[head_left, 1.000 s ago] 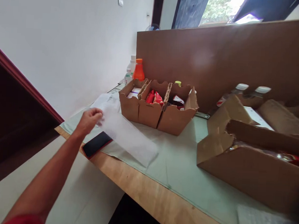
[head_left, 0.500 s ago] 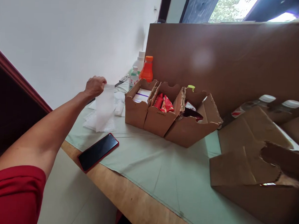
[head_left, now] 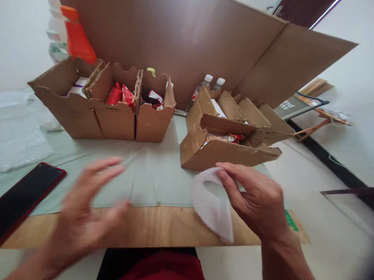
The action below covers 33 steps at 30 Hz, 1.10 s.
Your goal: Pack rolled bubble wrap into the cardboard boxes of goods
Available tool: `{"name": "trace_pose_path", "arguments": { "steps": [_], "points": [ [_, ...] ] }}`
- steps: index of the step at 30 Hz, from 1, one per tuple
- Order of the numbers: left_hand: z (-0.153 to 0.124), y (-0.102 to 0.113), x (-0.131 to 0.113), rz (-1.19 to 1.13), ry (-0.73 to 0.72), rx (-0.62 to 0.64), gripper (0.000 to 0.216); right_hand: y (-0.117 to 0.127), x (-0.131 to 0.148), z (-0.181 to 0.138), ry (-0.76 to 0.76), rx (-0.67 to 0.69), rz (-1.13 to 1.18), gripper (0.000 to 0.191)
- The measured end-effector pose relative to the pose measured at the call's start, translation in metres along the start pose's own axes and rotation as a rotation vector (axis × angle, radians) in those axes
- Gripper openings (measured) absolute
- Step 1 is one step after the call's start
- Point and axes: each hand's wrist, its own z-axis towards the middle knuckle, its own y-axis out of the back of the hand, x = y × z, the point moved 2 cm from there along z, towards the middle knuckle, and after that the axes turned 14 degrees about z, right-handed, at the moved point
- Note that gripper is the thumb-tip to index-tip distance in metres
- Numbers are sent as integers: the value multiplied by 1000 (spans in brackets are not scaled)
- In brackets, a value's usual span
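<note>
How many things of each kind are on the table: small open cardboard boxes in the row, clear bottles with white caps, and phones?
Small open brown cardboard boxes in the row: 3
Clear plastic bottles with white caps: 2
Black phone in red case: 1
Total: 6
</note>
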Motion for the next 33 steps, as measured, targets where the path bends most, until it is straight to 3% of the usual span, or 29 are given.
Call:
{"name": "trace_pose_path", "arguments": {
  "steps": [2, 4, 5, 7, 10, 12, 15, 19, 23, 27, 30, 33],
  "points": [
    [-11, -58, -30, -69, 46, 162, 78, 4, 14, 16, 90, 34, 7, 12],
    [-10, -101, -50, -126, 44, 260, 89, 14, 27, 27, 149, 42, 26, 11],
    [-8, -117, -55, -121, 25, 294, 84, 20, 32, 29, 162, 33, 49, 9],
    [-5, -140, -53, -53, -21, 376, 53, 37, 36, 30, 150, -28, 111, 7],
    [-10, -159, -27, 29, 16, 537, 18, 66, 29, 20, 5, -219, 159, 6],
    [-16, -161, -7, 55, 75, 628, 12, 85, 18, 7, -160, -379, 135, 6],
    [-20, -148, 10, 59, 123, 704, 17, 105, -2, -20, -416, -581, 140, 10],
    [2, -109, 10, 46, 190, 750, 29, 105, -34, -65, -612, -665, 197, 15],
    [46, -78, 16, 246, 142, 709, 36, 60, -65, -109, -751, -465, 283, 26],
    [72, -70, 36, 759, -84, 496, 39, 3, -87, -148, -806, -211, 326, 38],
    [63, -72, 44, 953, -235, 292, 39, -7, -99, -171, -774, -202, 211, 44],
    [35, -87, 33, 987, -483, 176, 33, -3, -97, -171, -671, -199, 104, 39]
  ]
}}
